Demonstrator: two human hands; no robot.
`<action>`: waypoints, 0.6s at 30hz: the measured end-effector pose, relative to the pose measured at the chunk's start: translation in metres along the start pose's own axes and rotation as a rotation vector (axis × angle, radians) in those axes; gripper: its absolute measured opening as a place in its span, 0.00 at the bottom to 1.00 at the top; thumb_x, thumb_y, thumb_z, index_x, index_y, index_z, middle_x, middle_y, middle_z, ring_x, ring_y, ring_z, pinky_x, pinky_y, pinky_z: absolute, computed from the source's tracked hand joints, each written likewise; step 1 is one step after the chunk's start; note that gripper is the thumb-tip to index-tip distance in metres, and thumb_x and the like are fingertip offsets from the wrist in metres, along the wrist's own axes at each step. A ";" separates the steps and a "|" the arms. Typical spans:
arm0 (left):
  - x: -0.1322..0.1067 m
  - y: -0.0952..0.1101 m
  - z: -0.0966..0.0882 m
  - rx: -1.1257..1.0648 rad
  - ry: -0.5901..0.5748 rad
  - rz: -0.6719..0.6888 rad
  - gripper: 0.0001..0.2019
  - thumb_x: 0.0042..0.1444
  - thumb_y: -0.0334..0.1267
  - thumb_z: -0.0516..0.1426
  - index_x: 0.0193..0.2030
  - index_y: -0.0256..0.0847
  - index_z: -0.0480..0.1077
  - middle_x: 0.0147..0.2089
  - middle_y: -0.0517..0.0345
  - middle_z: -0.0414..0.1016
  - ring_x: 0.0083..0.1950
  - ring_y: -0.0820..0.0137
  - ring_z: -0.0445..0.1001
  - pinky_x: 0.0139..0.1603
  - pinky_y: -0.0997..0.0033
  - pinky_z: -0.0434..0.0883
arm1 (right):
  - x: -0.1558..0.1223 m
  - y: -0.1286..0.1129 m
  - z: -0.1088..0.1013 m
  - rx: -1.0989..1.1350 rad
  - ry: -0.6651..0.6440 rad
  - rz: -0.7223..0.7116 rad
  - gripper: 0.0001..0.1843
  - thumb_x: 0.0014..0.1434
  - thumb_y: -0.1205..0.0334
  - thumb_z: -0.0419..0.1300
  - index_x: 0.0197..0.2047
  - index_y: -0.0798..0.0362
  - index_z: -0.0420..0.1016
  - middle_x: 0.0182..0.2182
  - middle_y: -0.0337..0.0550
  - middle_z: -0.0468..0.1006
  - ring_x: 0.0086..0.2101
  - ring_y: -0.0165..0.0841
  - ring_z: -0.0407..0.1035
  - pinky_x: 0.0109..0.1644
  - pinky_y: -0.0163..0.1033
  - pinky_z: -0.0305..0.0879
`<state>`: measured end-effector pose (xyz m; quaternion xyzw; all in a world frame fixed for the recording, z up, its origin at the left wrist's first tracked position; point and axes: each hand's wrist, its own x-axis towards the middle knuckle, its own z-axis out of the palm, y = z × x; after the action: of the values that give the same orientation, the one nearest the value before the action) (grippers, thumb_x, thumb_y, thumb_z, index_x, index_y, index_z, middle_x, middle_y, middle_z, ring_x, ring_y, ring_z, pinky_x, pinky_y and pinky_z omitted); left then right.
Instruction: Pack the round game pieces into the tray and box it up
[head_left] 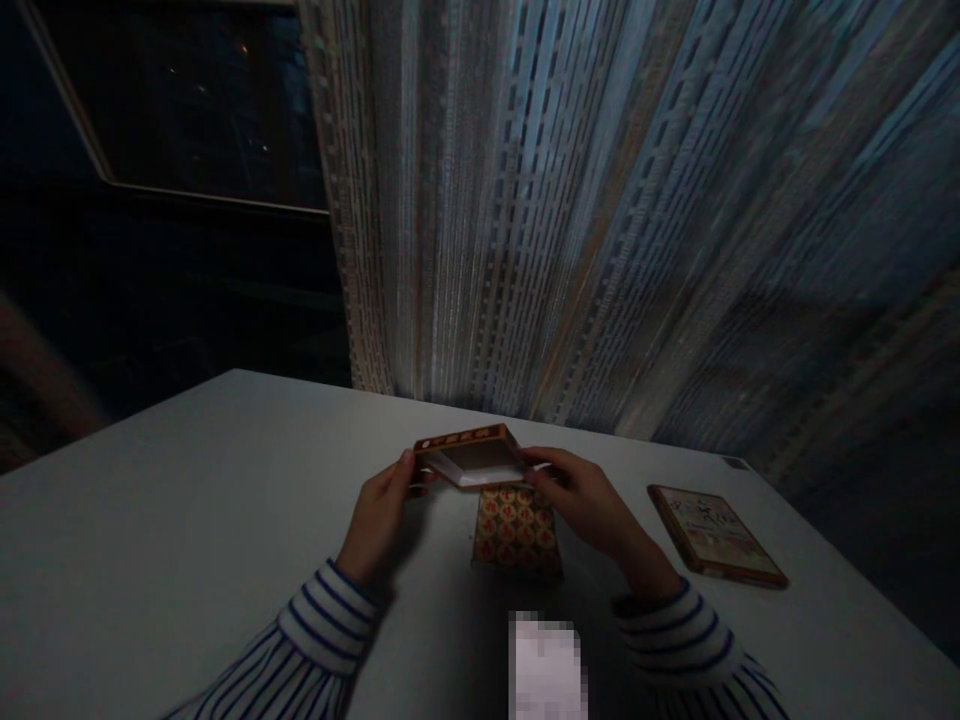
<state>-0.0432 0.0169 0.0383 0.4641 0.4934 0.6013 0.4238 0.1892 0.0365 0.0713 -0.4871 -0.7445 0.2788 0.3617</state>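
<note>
Between my two hands is a shallow cardboard box [480,467], brown outside and white inside, with its hollow side tilted toward me. My left hand [377,515] pinches its left end, thumb at the upper corner. At the opposite end, my right hand [589,500] grips with thumb and fingers. Just below and nearer to me, a block of round Chinese chess pieces [517,530] with red characters sits in tight rows on the table. The box's lower edge is close to the back row; whether they touch I cannot tell.
A flat brown box lid [718,535] printed with characters and a picture lies to the right on the white table [225,520]. Striped curtains [487,220] hang behind the far edge. A dark framed pane [202,110] is at upper left. The lighting is dim.
</note>
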 end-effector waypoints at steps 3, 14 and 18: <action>-0.001 0.003 0.001 0.003 0.004 -0.014 0.31 0.49 0.60 0.51 0.44 0.30 0.73 0.42 0.44 0.76 0.39 0.62 0.74 0.39 0.65 0.69 | 0.000 0.001 0.000 -0.043 0.016 -0.046 0.16 0.53 0.62 0.56 0.47 0.51 0.72 0.41 0.44 0.76 0.36 0.32 0.70 0.43 0.40 0.67; 0.000 0.000 0.002 -0.009 0.004 -0.054 0.30 0.48 0.60 0.52 0.45 0.34 0.73 0.43 0.47 0.76 0.38 0.64 0.74 0.39 0.65 0.69 | 0.000 0.006 0.000 -0.086 0.054 -0.148 0.15 0.54 0.64 0.55 0.46 0.50 0.71 0.44 0.45 0.73 0.41 0.34 0.69 0.45 0.41 0.68; -0.001 0.002 0.003 0.000 -0.001 -0.058 0.30 0.49 0.58 0.52 0.46 0.33 0.72 0.42 0.47 0.77 0.37 0.65 0.73 0.39 0.65 0.69 | 0.001 0.008 -0.001 -0.080 0.069 -0.159 0.15 0.54 0.64 0.55 0.46 0.50 0.71 0.45 0.45 0.72 0.43 0.35 0.68 0.46 0.42 0.67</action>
<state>-0.0396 0.0159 0.0401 0.4497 0.5064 0.5888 0.4412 0.1940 0.0404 0.0656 -0.4497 -0.7785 0.2021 0.3885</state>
